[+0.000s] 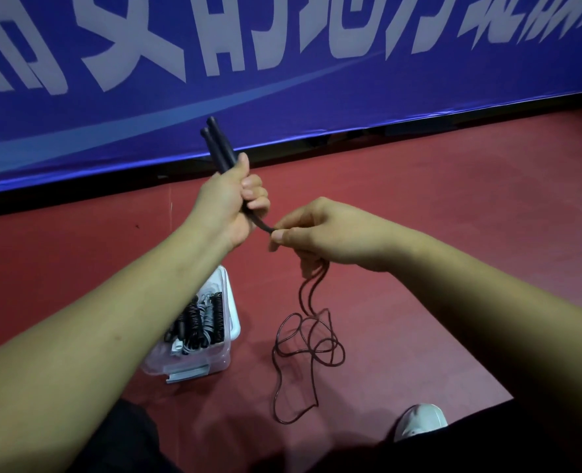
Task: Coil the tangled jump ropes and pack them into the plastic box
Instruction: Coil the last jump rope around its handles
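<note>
Now left hand [229, 203] grips two handles [218, 145]; right hand [320, 233] pinches one rope [311, 339].

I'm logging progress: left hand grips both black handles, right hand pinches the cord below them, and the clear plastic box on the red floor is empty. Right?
Not empty: the head view shows the clear plastic box holding coiled black and grey ropes. The left hand does grip the black handles, and the right hand pinches the thin dark cord.

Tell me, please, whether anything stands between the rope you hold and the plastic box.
Nothing visible does. The plastic box sits open on the floor beneath the left forearm; coiled ropes lie inside it.
</note>
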A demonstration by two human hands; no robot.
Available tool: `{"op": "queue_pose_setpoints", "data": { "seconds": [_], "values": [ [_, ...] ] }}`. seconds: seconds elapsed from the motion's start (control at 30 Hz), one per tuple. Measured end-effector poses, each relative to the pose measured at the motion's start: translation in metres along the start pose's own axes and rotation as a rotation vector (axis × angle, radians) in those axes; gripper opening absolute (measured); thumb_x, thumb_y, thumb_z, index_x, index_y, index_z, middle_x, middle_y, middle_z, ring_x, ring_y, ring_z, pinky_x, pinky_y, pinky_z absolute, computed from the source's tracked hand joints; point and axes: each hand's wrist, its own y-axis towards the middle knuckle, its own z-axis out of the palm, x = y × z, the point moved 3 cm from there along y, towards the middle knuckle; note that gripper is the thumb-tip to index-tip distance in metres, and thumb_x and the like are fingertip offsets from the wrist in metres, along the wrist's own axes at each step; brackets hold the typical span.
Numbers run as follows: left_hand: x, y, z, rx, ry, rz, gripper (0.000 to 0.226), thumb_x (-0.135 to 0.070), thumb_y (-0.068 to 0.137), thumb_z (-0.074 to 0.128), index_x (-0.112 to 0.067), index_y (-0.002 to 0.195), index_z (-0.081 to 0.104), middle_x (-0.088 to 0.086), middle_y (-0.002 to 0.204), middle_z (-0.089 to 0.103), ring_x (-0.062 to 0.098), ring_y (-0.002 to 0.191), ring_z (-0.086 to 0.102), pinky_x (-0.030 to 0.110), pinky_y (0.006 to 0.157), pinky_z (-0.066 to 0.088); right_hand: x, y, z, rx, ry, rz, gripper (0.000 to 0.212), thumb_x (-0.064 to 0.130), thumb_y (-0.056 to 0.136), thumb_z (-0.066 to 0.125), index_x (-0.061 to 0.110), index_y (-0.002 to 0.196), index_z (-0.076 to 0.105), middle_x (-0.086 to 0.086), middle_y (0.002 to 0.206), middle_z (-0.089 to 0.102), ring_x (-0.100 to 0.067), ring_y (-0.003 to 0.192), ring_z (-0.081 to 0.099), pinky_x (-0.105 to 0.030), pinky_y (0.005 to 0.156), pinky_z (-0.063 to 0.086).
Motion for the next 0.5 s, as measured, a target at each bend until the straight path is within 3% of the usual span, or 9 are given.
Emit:
{"op": "queue_pose_setpoints", "data": {
  "seconds": [0.2, 0.4, 0.5],
  "values": [
    [-0.006, 0.007, -0.013, -0.124, 0.355, 0.135, 0.025, -0.013, 0.103, 0.05, -0.021, 0.084, 0.036, -0.008, 0.046, 0.033, 0.004, 0.038, 0.032, 0.016, 0.039, 0.031, 0.016, -0.011, -0.028, -0.04, -0.003, -0.06, 0.02, 0.004, 0.093, 0.064, -0.016, 0.093, 0.064, -0.002, 0.051, 0.04, -0.014, 0.043, 0.039, -0.022, 0.046, 0.034],
    [-0.003, 0.009, -0.023, -0.144, 0.707, 0.11, 0.018, -0.016, 0.103, 0.051, -0.018, 0.088, 0.041, -0.004, 0.049, 0.038, 0.011, 0.041, 0.049, 0.021, 0.042, 0.045, 0.017, -0.015, -0.053, -0.124, 0.068, -0.105, 0.013, 0.005, 0.092, 0.063, -0.003, 0.084, 0.068, -0.01, 0.054, 0.051, -0.021, 0.049, 0.054, -0.025, 0.053, 0.047],
    [0.001, 0.009, -0.027, -0.119, 0.761, 0.033, 0.018, -0.014, 0.101, 0.053, -0.017, 0.089, 0.041, 0.003, 0.063, 0.04, 0.011, 0.042, 0.045, 0.018, 0.038, 0.04, 0.018, -0.016, -0.058, -0.191, 0.095, -0.138, 0.017, 0.006, 0.094, 0.061, -0.006, 0.084, 0.066, -0.002, 0.048, 0.038, -0.016, 0.044, 0.035, -0.024, 0.046, 0.032]
  ]
}}
